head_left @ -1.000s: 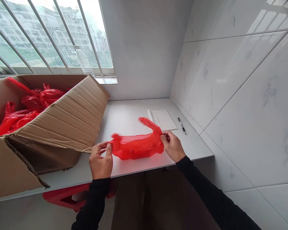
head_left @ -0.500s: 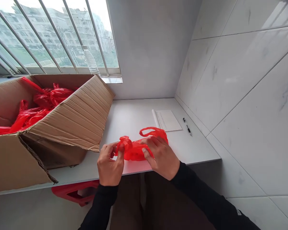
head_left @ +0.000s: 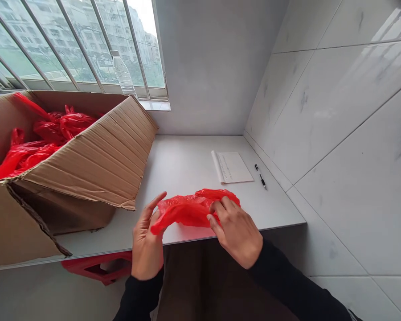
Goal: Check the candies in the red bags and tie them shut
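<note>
Clearly, the handling of the thin red plastic bag depends on the two hands sharing its weight. It is held between them over the front edge of the bench; whether its underside touches the surface is hard to tell. At its left end, the fingers of the left hand stand apart, the index finger pointing up and clear while film drapes across the thumb. At the right end, the fingers of the right hand are bent in and clamped on the film, thumb close to the index finger. For good control, the right pinch ought to stay firm but gentle, since film this flimsy could tear, and the left thumb should hook the loose edge evenly rather than tug at one corner. Keeping the bag low and level would probably help too. In looks, it is bright red, glossy and partly see-through, crumpled along the top, with a thicker, folded band of plastic arching near the right hand and a slack strip hanging toward the left wrist. What it contains, if anything, cannot be made out through the creases.
</note>
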Demonstrator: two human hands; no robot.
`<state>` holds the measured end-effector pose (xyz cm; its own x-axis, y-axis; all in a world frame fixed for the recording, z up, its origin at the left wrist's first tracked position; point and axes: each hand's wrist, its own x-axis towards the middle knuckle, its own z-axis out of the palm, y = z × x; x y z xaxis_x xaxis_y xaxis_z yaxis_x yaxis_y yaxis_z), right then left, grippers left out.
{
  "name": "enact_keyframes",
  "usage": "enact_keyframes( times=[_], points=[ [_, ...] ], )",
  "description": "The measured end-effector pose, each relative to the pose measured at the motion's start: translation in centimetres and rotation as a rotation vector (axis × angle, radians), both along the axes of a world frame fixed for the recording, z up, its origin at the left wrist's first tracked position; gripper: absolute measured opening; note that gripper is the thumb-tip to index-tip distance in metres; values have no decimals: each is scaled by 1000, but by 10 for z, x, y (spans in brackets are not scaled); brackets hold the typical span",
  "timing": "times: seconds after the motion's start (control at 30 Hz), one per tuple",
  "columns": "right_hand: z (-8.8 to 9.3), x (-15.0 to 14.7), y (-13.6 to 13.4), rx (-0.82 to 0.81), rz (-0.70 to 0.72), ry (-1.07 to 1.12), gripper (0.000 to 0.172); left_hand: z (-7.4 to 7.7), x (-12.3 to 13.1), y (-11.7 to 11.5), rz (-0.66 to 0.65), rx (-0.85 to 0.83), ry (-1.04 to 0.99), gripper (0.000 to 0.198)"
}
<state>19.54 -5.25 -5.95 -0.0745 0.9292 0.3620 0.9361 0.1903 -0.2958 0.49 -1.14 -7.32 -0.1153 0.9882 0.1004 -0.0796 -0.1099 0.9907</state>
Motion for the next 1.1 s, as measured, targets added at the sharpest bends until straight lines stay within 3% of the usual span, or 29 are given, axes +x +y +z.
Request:
enact_keyframes(
  times=[0.1, 0.2, 0.33, 0.5, 0.6, 0.7, 0.77, 0.9, 1.0, 1.1],
  points=[
    [-5, -1, 2, -58, 14, -62, 7, 4, 13, -12, -108, 18, 32, 69],
    [-5, -2, 2, -75, 45, -56, 9, 6, 26, -16, -97, 40, 129, 86],
    [3, 4, 5, -23, 46, 123, 16, 9, 23, -14, 59, 61, 106, 57],
    [19, 13, 5, 184, -33, 404, 23, 13, 7, -27, 163, 13, 139, 56],
    [25, 10, 1, 301, 78, 453, 20, 19, 7, -38, 149, 102, 194, 35],
    [23, 7, 0, 142, 358, 369, 16, 23, 10, -42, 42, 212, 193, 15],
    [18, 9, 3, -68, 394, 234, 18, 23, 9, -41, -72, 207, 60, 14],
    [10, 23, 11, -260, 223, 84, 29, 14, 4, -39, -234, 91, -110, 22],
    [10, 35, 15, -353, 35, 35, 40, 11, 3, -39, -215, 64, -112, 23],
    [14, 40, 17, -408, -55, 16, 49, 18, 6, -41, -201, 35, -134, 18]
  ],
)
